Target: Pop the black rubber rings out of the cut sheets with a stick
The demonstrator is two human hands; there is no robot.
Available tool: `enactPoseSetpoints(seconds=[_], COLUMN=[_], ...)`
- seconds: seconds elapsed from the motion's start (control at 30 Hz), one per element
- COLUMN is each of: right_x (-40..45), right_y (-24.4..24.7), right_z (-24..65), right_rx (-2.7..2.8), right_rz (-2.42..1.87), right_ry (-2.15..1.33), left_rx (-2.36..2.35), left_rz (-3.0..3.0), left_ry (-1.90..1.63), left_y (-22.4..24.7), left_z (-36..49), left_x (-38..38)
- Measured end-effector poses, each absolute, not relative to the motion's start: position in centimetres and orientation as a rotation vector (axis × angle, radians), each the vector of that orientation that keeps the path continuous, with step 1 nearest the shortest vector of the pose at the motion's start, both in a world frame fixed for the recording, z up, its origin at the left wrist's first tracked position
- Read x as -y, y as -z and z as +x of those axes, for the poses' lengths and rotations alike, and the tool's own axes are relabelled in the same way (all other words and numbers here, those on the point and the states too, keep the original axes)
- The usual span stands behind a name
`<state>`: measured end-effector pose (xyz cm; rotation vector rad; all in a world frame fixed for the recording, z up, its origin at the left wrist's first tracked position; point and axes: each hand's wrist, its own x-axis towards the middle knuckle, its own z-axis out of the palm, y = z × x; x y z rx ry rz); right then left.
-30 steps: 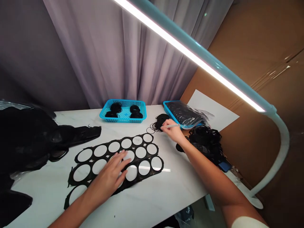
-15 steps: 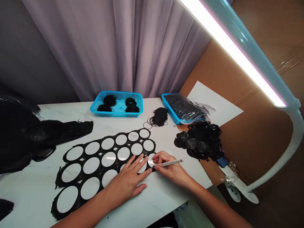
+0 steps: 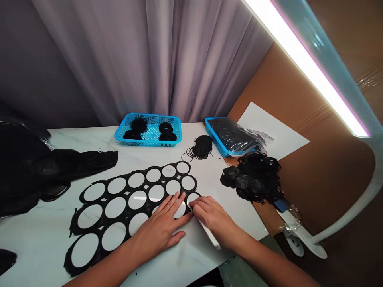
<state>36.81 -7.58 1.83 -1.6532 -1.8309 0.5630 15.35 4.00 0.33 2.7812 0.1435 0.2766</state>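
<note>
A flat black sheet (image 3: 101, 217) with three rows of large round holes lies on the white table. My left hand (image 3: 166, 221) rests flat across its right part, fingers spread, holding nothing. At the sheet's right end, my right hand (image 3: 211, 215) is closed round a thin white pen-like tool (image 3: 209, 233). The tool's back end slants down toward the table's front edge, and its tip, at the lower right hole, is hidden by my fingers.
A blue basket (image 3: 148, 141) holds bundles of black rings. Loose rings (image 3: 202, 147) lie beside it. Farther right are a second blue basket (image 3: 220, 143), a black pile (image 3: 254, 177) and a lamp (image 3: 338, 79). Black material (image 3: 26, 171) sits at left.
My right hand has turned, swinging the tool's back end from pointing right to pointing down toward the front edge. My left hand stays on the sheet. The view has shifted slightly.
</note>
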Motion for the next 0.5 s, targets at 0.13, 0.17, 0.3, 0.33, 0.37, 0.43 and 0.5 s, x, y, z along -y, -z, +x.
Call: enactPoseSetpoints(seconds=[0.13,0.17,0.3,0.33,0.37,0.43,0.5], right_x=[5.7,5.1,3.0,2.6,2.3,1.9,1.7], right_y=[-2.1,-2.2,-2.2,-2.2,-2.1,-1.9,-1.9], right_z=[41.8,42.9,42.9,42.0,41.1,39.4,38.6], right_rx=[1.509,1.384,1.245,1.252,1.254,1.242,1.221], right_rz=[-2.003,-2.039,-1.819,-1.735,-1.666,-1.584,-1.552], right_ry=[-0.086,-0.039,-0.513,-0.680,-0.810,-0.945,-1.000], left_rx=[-0.150,-0.150,-0.121,-0.134,-0.154,-0.201,-0.211], left_rz=[2.771,2.771,2.775,2.781,2.786,2.793,2.799], left_ry=[-0.296,-0.297,-0.263,-0.252,-0.246,-0.245,-0.241], left_y=[-0.4,-0.5,-0.8,-0.9,-0.9,-0.8,-0.6], left_z=[15.3,15.3,15.5,15.7,15.8,16.1,16.3], left_x=[-3.9,-3.9,-4.3,-4.5,-4.6,-4.8,-4.8])
